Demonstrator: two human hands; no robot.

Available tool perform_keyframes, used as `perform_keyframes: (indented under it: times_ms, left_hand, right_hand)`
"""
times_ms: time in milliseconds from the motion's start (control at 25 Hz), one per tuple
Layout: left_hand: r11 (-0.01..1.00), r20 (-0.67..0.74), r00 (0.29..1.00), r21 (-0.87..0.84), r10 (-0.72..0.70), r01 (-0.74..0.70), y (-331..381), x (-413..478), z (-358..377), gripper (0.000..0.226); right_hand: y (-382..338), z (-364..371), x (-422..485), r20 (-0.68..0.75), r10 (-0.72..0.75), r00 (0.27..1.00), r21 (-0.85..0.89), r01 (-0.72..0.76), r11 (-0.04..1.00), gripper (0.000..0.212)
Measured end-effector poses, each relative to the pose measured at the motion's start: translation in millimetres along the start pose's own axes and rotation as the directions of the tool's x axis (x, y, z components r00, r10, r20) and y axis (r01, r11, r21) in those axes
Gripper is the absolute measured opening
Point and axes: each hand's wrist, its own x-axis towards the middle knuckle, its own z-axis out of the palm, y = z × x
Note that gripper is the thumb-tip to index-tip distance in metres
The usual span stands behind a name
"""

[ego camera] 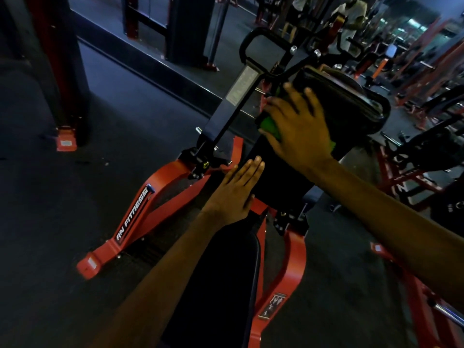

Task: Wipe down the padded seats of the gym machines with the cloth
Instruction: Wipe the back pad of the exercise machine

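On the black chest pad (pixel 334 101), the right hand (pixel 298 129) presses the green cloth (pixel 270 126) flat beneath spread fingers, no closed grip.

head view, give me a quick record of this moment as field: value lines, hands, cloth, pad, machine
right hand: spread flat, pressing the green cloth against the upright black pad
left hand: open, fingers straight, resting at the lower left edge of that pad, holding nothing
green cloth: mostly hidden under the right hand, edges showing at its left and lower right
seat pad: black, low in the picture, below the left forearm
machine frame: red, lettered RN FITNESS
upper pad: black, beyond the right hand
lighting: dim
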Motion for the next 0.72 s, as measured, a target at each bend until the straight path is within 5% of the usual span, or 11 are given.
perform_keyframes:
  times_ms: [160, 280, 560, 720]
  left_hand:
    - [0.999, 0.030, 0.999, 0.029, -0.028, 0.027, -9.0, -19.6, 9.8, 0.085]
    - [0.999, 0.061, 0.997, 0.026, -0.044, 0.042, -13.2, -23.8, 14.6, 0.090]
    - [0.998, 0.085, 0.995, -0.017, -0.054, 0.055, -15.0, -22.4, 9.3, 0.087]
    - [0.998, 0.060, 0.997, -0.046, -0.042, 0.045, -14.4, -22.0, 12.6, 0.087]
  right_hand:
    - [-32.2, 14.8, 26.6, 0.187, -0.188, 0.964, -0.170, 0.221, 0.961, 0.050]
    - [-20.8, 15.7, 17.2, 0.098, -0.242, 0.965, -0.114, 0.253, 0.961, 0.046]
    - [68.4, -26.7, -27.5, -0.165, 0.097, 0.982, 0.155, -0.071, 0.985, 0.047]
    - [34.8, -21.0, 11.0, -0.072, 0.235, 0.969, 0.138, -0.223, 0.965, 0.053]
